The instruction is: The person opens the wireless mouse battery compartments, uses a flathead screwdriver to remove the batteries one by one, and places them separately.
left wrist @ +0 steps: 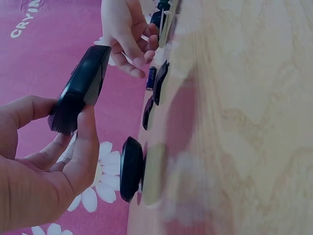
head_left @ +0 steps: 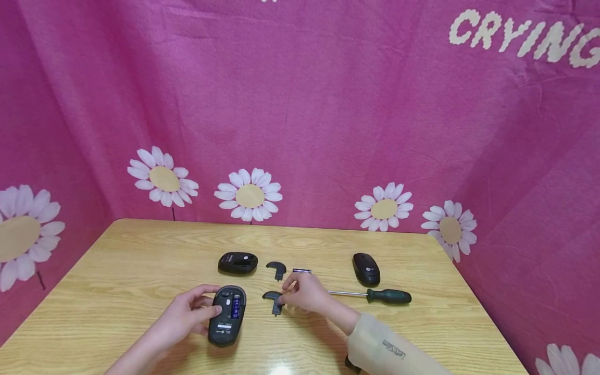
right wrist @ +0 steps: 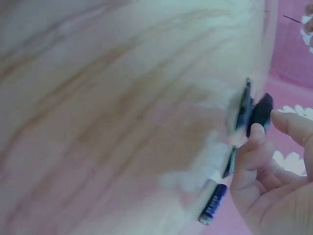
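The left hand [head_left: 187, 312] grips an upturned mouse [head_left: 227, 315] at the frame's bottom. The right hand [head_left: 304, 292] pinches its cover [head_left: 273, 298]; next, I think, press it on.

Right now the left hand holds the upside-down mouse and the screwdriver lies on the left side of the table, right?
Not quite. The left hand does hold the upside-down mouse, but the screwdriver lies on the right side of the table, as the head view shows.
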`<state>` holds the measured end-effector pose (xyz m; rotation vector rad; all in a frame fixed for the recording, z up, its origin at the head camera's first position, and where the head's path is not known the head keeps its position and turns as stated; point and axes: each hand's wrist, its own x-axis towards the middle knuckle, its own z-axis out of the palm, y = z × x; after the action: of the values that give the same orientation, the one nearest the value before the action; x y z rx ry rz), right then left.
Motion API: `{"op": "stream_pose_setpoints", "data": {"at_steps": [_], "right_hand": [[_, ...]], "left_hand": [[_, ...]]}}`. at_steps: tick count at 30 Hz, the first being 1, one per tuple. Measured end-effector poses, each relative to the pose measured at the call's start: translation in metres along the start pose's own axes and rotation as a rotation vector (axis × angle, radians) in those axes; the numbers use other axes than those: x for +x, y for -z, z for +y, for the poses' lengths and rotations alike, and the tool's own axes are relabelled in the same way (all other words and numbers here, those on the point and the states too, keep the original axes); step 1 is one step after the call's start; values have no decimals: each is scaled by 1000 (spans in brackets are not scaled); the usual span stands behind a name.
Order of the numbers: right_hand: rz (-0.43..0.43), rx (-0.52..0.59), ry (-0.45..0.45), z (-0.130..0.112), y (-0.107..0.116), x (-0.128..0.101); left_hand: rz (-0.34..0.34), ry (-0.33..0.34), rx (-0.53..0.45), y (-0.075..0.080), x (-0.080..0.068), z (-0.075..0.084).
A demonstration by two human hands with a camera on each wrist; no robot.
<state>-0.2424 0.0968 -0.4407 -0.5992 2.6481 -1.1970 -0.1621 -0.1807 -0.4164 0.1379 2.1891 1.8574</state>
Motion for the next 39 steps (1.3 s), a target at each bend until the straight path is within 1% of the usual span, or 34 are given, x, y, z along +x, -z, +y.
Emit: {"op": "stream_pose_setpoints", "data": {"at_steps": [3, 10, 13, 15, 22, 25, 27, 31, 33, 39], "right_hand": [[-4, 10, 16, -5, 7, -4], [-16, 47, -28, -20, 23, -16], [-12, 63, 3, -24, 29, -20], [-16, 80, 17, -26, 34, -23], [-8, 88, 59, -33, 49, -34], [3, 92, 79, -38, 55, -39], [7, 98, 93, -40, 58, -43], [19, 96, 147, -46, 62, -50], [26, 100, 161, -48, 63, -54], [24, 150, 162, -52, 61, -63]], "left_hand": [[1, -6, -11, -1, 0, 2], [-17, -28, 1, -6, -1, 11], [-38, -57, 6, -9, 0, 14], [-49, -64, 10, -11, 0, 17], [-61, -45, 29, -20, 5, 26], [-73, -49, 20, -24, 6, 31], [-94, -65, 8, -27, 7, 33], [-143, -96, -10, -33, 8, 39], [-159, -110, -2, -37, 10, 41], [-190, -124, 40, -49, 12, 47]]}}
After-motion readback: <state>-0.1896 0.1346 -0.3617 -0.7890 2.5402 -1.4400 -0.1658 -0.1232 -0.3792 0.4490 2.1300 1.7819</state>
